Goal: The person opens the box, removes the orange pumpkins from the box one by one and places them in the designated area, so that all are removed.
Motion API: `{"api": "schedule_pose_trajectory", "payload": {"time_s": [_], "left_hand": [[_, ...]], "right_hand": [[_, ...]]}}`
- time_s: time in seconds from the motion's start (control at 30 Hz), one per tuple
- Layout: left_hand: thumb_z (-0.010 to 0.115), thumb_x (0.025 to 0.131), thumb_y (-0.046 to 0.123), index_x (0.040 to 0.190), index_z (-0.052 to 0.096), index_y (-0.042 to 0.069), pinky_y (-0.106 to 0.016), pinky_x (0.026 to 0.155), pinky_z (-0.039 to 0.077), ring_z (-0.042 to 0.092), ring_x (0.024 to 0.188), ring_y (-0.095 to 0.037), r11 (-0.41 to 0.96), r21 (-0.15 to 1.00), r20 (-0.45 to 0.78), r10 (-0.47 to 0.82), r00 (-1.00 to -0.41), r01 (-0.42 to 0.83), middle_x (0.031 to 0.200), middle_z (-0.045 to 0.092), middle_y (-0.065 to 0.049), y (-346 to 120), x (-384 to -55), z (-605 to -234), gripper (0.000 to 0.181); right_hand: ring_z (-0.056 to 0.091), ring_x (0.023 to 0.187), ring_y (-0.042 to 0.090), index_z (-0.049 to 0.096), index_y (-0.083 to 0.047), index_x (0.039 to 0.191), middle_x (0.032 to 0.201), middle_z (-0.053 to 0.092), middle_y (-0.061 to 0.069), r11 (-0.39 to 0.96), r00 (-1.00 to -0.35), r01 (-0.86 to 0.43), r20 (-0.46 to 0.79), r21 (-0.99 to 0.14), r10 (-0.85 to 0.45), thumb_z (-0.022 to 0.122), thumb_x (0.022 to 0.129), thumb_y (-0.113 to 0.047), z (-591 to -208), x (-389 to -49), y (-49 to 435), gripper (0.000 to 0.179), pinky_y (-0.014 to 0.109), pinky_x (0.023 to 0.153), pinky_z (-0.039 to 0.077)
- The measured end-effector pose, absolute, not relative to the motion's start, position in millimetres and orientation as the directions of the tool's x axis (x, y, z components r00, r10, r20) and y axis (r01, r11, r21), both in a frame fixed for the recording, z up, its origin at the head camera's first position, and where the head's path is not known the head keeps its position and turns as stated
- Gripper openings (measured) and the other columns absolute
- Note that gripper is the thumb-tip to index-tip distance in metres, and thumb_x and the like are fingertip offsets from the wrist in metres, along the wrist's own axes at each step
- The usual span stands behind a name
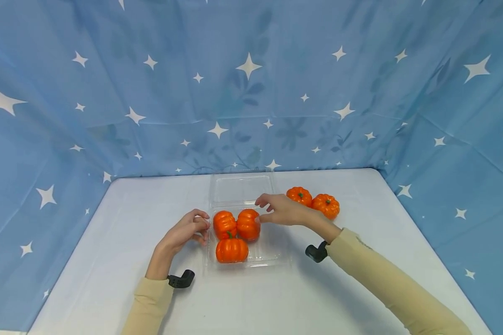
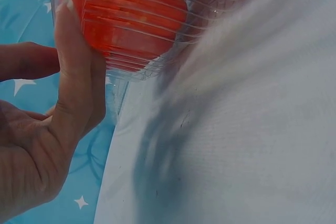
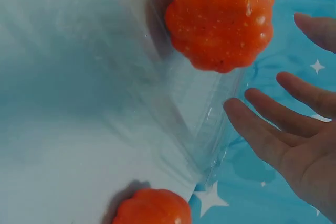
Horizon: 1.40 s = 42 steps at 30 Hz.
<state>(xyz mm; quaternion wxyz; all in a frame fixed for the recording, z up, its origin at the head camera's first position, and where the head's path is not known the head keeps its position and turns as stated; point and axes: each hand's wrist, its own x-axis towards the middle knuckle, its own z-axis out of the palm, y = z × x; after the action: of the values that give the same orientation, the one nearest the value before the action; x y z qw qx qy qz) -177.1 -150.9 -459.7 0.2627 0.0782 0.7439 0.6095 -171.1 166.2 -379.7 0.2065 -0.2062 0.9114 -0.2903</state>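
A clear plastic box (image 1: pixel 272 244) with its lid (image 1: pixel 241 188) folded back holds three orange toy pumpkins on its left side. One pumpkin (image 1: pixel 224 224) is at the back left, another (image 1: pixel 248 224) beside it, and a third (image 1: pixel 231 251) lies in front. My left hand (image 1: pixel 188 230) is at the box's left wall, and in the left wrist view a fingertip (image 2: pixel 67 4) rests against the plastic. Over the box's back right part is my right hand (image 1: pixel 282 210), fingers spread and holding nothing, thumb close to the right pumpkin. The right wrist view shows a gap between these fingers and that pumpkin (image 3: pixel 223 22).
Two more orange pumpkins, one (image 1: pixel 299 196) behind the right hand and one (image 1: pixel 326 206) beside it, sit on the white table (image 1: pixel 360 274) right of the box. A blue star-patterned curtain (image 1: pixel 243 93) surrounds the table's back and sides.
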Motion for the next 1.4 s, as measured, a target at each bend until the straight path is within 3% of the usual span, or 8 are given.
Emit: {"api": "schedule_pose_trajectory", "payload": {"time_s": [0.4,0.63,0.83,1.1,1.4], "left_hand": [[0.048,0.101,0.005,0.129,0.04,-0.009,-0.031,0.06,0.06,0.059,0.061,-0.019,0.239,0.947,-0.301,0.419,-0.857,-0.215,0.077,0.058,-0.009,-149,-176,-460,0.033],[0.048,0.101,0.006,0.129,0.04,-0.009,-0.031,0.061,0.06,0.06,0.06,-0.02,0.241,0.947,-0.301,0.418,-0.857,-0.215,0.076,0.058,-0.01,-146,-176,-461,0.032],[0.048,0.101,0.006,0.129,0.039,-0.009,-0.031,0.061,0.06,0.06,0.06,-0.02,0.245,0.945,-0.304,0.423,-0.854,-0.215,0.077,0.058,-0.01,-149,-176,-460,0.033],[0.048,0.101,0.006,0.129,0.039,-0.009,-0.031,0.061,0.06,0.06,0.06,-0.02,0.241,0.944,-0.31,0.418,-0.854,-0.225,0.077,0.058,-0.011,-151,-176,-460,0.033],[0.049,0.101,0.007,0.131,0.039,-0.009,-0.032,0.062,0.06,0.06,0.062,-0.021,0.241,0.947,-0.3,0.427,-0.853,-0.212,0.078,0.058,-0.011,-150,-178,-461,0.036]], "right_hand": [[0.064,0.119,0.033,0.061,-0.002,0.133,0.13,0.066,0.016,0.785,-0.858,-0.259,-0.239,-0.564,-0.455,0.07,0.097,-0.033,-388,-180,143,0.048,0.043,0.098,0.058],[0.065,0.106,0.026,0.066,-0.004,0.126,0.12,0.071,0.012,0.816,-0.869,-0.284,-0.224,-0.503,-0.441,0.071,0.096,-0.034,-395,-179,137,0.043,0.039,0.092,0.059],[0.063,0.1,0.021,0.064,-0.007,0.122,0.117,0.07,0.008,0.821,-0.864,-0.236,-0.275,-0.52,-0.422,0.075,0.093,-0.035,-397,-177,141,0.041,0.036,0.09,0.059],[0.06,0.126,0.031,0.051,-0.004,0.146,0.14,0.062,0.015,0.793,-0.792,-0.218,-0.372,-0.57,-0.484,0.078,0.089,-0.034,-397,-173,149,0.07,0.047,0.105,0.054],[0.056,0.126,0.029,0.045,-0.005,0.153,0.144,0.059,0.012,0.805,-0.764,-0.232,-0.41,-0.546,-0.499,0.08,0.086,-0.032,-405,-169,154,0.08,0.05,0.109,0.05]]}}
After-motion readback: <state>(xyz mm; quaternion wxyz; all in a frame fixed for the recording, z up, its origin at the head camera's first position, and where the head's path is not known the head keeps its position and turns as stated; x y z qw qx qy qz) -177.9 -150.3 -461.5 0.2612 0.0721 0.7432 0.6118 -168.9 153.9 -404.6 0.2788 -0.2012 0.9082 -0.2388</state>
